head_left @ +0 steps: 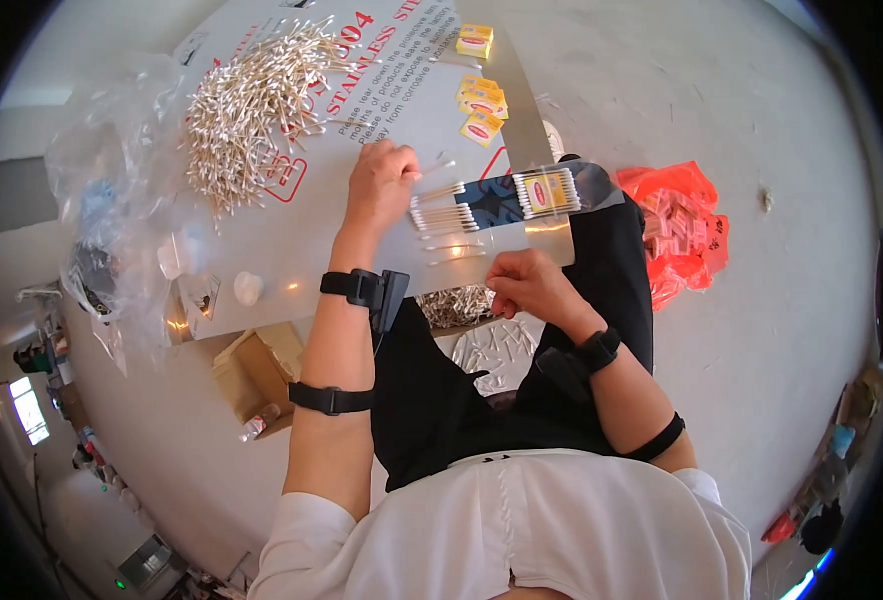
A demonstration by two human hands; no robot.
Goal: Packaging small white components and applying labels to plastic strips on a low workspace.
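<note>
Over the metal-topped table (pixel 362 240), my left hand (pixel 382 182) is closed in a pinch, and a cotton swab (pixel 438 170) sticks out from its fingertips. To its right lies a dark blue patterned strip (pixel 492 203) with a row of swabs (pixel 444 217) at its left end. A yellow card (pixel 545 192) with swabs on both sides lies at the strip's right end, by a clear plastic sleeve (pixel 594 186). My right hand (pixel 537 287) is curled at the table's near edge; whatever its fingertips hold is hidden. Loose swabs (pixel 457 250) lie between the hands.
A big heap of cotton swabs (pixel 252 115) covers the table's far left. Small yellow cards (pixel 482 100) lie at the far right. Clear plastic bags (pixel 112 200) hang at the left edge. Below are a cardboard box (pixel 252 370), and a red bag (pixel 682 225) on the floor.
</note>
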